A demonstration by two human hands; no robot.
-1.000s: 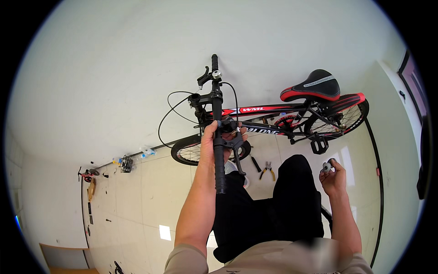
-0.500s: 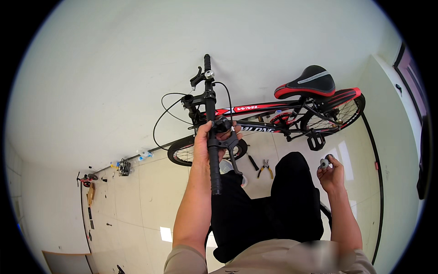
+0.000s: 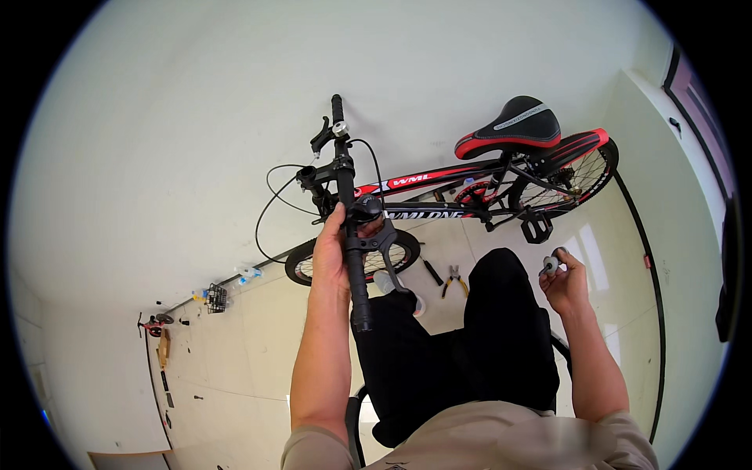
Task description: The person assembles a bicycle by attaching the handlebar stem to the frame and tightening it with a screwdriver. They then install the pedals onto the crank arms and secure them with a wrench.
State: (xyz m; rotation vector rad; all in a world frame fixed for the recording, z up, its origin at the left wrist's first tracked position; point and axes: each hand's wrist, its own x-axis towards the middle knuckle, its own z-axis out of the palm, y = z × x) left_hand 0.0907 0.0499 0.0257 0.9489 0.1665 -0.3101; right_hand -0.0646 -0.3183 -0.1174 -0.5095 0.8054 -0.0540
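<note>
A black and red bicycle [image 3: 431, 178] stands along the wall in front of me, its front wheel [image 3: 304, 262] at the left. My left hand [image 3: 332, 254] is closed round the handlebar [image 3: 345, 182], just below a black round-topped shifter [image 3: 366, 207]. Beside those fingers, the near brake lever [image 3: 390, 257] points toward my knee. A silver bell [image 3: 340, 128] sits on the far half of the bar. Off to the right, my right hand [image 3: 570, 288] pinches a small grey, round-ended part [image 3: 551, 265], too small to name. That hand is apart from the bicycle.
Yellow-handled pliers [image 3: 454, 282] and a black-handled tool [image 3: 432, 272] lie on the tiled floor ahead of my knees. At the left wall are a black wire basket [image 3: 216, 298], a small red bike [image 3: 153, 324] and a piece of cardboard [image 3: 164, 348]. The saddle [image 3: 513, 129] stands at the right.
The view has shifted a little, so the bicycle appears slightly farther left. My right hand has turned somewhat, showing more of the grey part. The left hand still holds the handlebar.
</note>
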